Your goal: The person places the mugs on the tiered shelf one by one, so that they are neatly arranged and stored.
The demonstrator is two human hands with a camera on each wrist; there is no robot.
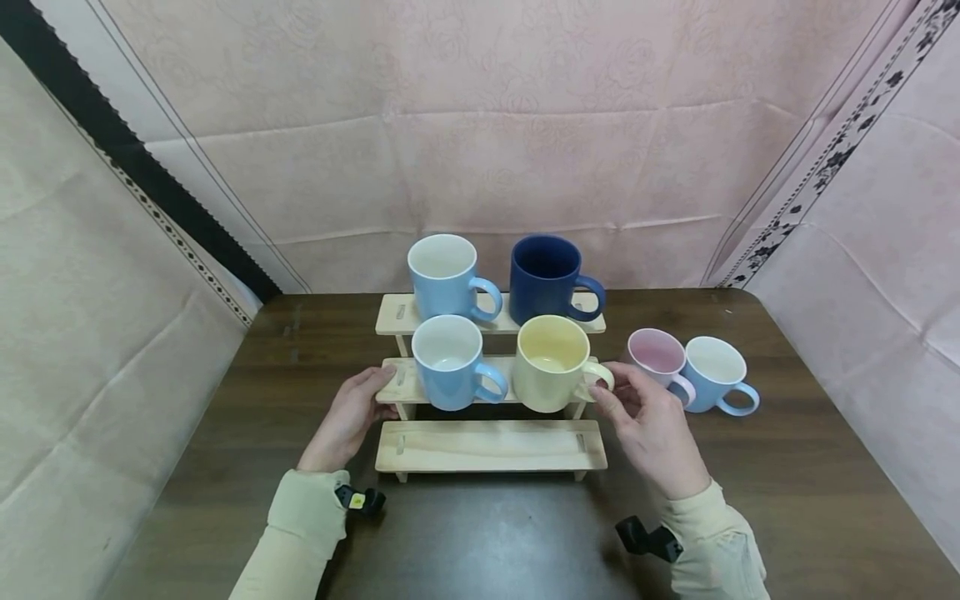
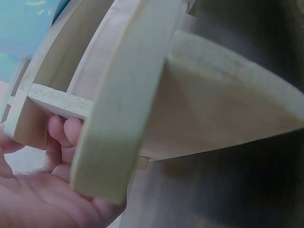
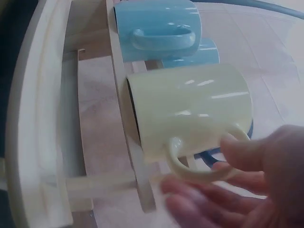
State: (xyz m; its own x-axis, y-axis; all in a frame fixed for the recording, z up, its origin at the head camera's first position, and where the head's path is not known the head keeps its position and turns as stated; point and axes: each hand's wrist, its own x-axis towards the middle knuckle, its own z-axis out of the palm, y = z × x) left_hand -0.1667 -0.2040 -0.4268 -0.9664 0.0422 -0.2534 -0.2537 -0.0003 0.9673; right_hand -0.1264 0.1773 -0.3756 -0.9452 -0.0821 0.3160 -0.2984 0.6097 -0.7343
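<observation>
A three-tier wooden rack (image 1: 487,446) stands on a dark table. Its middle tier holds a yellow mug (image 1: 551,362) and a light blue mug (image 1: 448,362). My right hand (image 1: 609,385) is at the yellow mug's handle, thumb against it and fingers loosely extended below. In the right wrist view the yellow mug (image 3: 190,104) fills the middle, and the fingers (image 3: 190,202) under its handle are blurred. My left hand (image 1: 379,392) grips the left end of the middle tier. In the left wrist view its fingers (image 2: 61,135) curl under the shelf plank (image 2: 123,95).
The top tier carries a light blue mug (image 1: 442,275) and a dark blue mug (image 1: 547,279). A pink mug (image 1: 656,354) and another light blue mug (image 1: 716,371) stand on the table right of the rack. Pink cloth walls enclose the table.
</observation>
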